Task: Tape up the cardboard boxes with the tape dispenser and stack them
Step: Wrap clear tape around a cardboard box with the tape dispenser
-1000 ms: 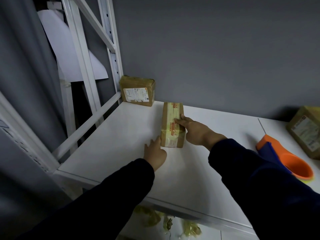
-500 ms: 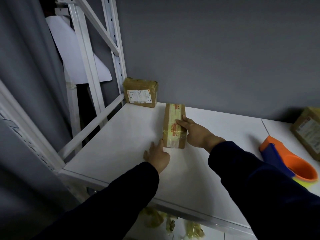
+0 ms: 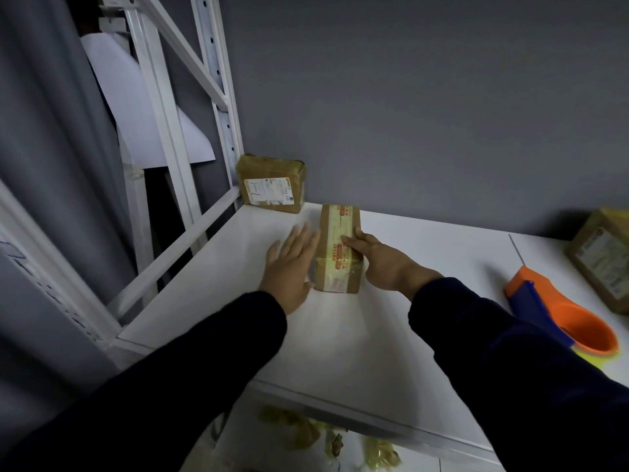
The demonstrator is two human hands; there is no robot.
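Reaching in from the near edge were two dark sleeves [image 3: 204, 386], one to each arm. Below the front lip, on a lower level, lay crumpled yellowish wrappings [image 3: 296, 430], too blurred to identify.

Item: white flat shelf [image 3: 340, 342] of a white metal rack [image 3: 218, 97], carrying all that follows.

Item: left grip [image 3: 289, 267], a bare hand, fingers straight and together, holding nothing, laid alongside the left face of the central box; whether it pressed that face could not be told.

Item: narrow brown cardboard box with a pale tape strip and red print [image 3: 337, 277], standing mid-shelf, long side running away from the viewer.

Item: right grip [image 3: 384, 264], a bare hand, thumb across the box's taped top, fingers wrapped down its right side, clasping it.

Item: orange and blue plastic tape dispenser [image 3: 558, 308], lying on the shelf well to the right, apart from both hands.

Item: brown labelled cardboard box [image 3: 602, 260] at the right edge, partly cut off.

Item: squat brown taped cardboard box with a white label [image 3: 272, 183], in the back-left corner against the grey wall [image 3: 408, 97].
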